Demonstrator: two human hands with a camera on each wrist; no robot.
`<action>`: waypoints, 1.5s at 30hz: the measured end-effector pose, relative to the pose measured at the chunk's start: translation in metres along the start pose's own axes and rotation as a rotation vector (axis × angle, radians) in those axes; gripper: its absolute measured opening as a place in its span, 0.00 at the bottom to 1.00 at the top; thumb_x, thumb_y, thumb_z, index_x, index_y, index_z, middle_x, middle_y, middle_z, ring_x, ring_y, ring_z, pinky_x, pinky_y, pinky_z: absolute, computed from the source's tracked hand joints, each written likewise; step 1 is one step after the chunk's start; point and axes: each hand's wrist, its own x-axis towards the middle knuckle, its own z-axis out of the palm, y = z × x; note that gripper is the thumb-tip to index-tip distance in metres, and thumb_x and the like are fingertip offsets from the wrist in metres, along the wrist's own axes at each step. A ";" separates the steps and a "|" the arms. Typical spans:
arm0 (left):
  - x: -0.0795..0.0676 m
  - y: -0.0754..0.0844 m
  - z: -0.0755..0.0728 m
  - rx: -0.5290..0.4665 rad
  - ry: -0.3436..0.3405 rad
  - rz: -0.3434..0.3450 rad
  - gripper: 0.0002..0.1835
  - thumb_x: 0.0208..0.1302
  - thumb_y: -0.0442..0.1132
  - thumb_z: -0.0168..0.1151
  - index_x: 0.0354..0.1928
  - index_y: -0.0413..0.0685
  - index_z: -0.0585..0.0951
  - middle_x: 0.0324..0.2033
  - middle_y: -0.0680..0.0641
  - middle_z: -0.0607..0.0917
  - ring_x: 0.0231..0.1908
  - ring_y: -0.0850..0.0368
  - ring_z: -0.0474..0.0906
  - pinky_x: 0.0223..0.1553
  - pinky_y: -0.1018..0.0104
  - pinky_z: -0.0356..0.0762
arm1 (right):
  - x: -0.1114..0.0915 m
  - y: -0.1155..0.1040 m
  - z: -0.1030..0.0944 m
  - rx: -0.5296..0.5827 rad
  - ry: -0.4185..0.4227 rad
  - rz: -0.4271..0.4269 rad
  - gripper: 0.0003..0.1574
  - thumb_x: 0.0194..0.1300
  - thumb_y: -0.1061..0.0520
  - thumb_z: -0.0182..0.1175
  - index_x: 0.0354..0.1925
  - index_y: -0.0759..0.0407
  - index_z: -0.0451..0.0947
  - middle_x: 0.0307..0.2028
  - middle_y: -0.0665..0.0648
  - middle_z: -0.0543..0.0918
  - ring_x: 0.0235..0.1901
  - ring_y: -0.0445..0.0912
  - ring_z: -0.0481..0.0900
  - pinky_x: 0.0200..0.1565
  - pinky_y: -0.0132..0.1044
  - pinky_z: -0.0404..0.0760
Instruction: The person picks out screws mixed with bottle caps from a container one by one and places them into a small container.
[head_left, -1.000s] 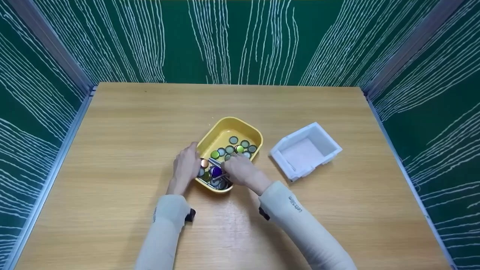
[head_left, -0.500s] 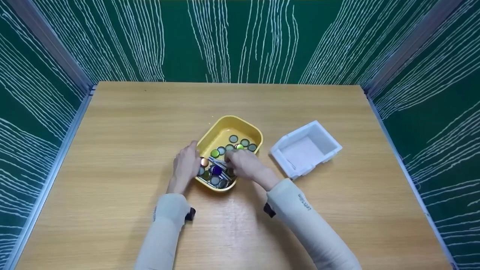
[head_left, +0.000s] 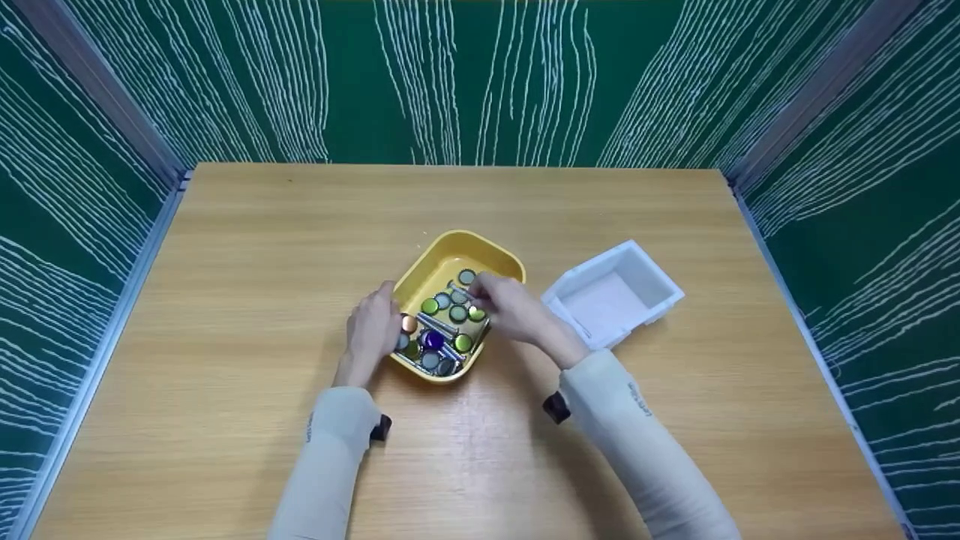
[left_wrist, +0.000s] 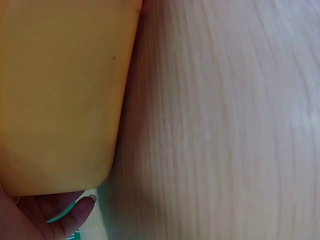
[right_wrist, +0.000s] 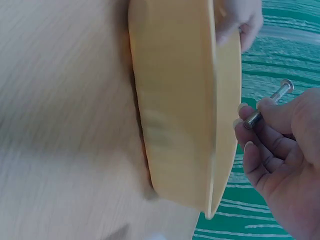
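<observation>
"Who is pictured, from the front?"

"A person, pale sleeves crossing from the near edge of a wooden worktop. The left grip is clamped on the rim of a yellow tub, about midway between the worktop's left and right edges."

"And in the tub?"

"Bottle caps, green, grey and copper-toned, with one purple cap and loose bolts among them."

"The right?"

"The right grip, over the tub's right-hand side, pinches a metal bolt between thumb and fingers, its head toward the worktop's back-left corner."

"Beyond?"

"A white bin stands just beside the tub, on the side of the worktop's right edge. Past the back edge rises a green wall streaked with white lines."
</observation>
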 end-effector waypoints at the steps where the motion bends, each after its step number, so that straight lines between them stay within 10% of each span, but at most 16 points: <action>1: 0.000 0.000 0.000 0.000 -0.002 0.000 0.18 0.72 0.37 0.47 0.60 0.41 0.73 0.45 0.33 0.85 0.46 0.32 0.82 0.44 0.40 0.81 | -0.001 0.002 -0.002 0.003 0.018 -0.003 0.06 0.67 0.66 0.57 0.42 0.65 0.76 0.39 0.62 0.85 0.42 0.54 0.84 0.49 0.45 0.84; 16: 0.000 0.001 -0.001 -0.023 -0.062 -0.027 0.21 0.74 0.39 0.47 0.66 0.42 0.70 0.47 0.34 0.84 0.45 0.35 0.82 0.45 0.43 0.82 | -0.021 0.037 -0.037 0.083 0.203 0.069 0.08 0.67 0.66 0.57 0.43 0.70 0.75 0.37 0.66 0.85 0.36 0.55 0.84 0.41 0.44 0.85; 45: 0.000 0.001 -0.002 -0.036 -0.056 -0.041 0.21 0.74 0.38 0.46 0.66 0.43 0.70 0.48 0.34 0.84 0.47 0.34 0.82 0.47 0.42 0.81 | -0.070 0.118 -0.079 -0.002 0.153 0.485 0.13 0.63 0.60 0.57 0.44 0.67 0.72 0.39 0.64 0.80 0.38 0.52 0.77 0.38 0.34 0.74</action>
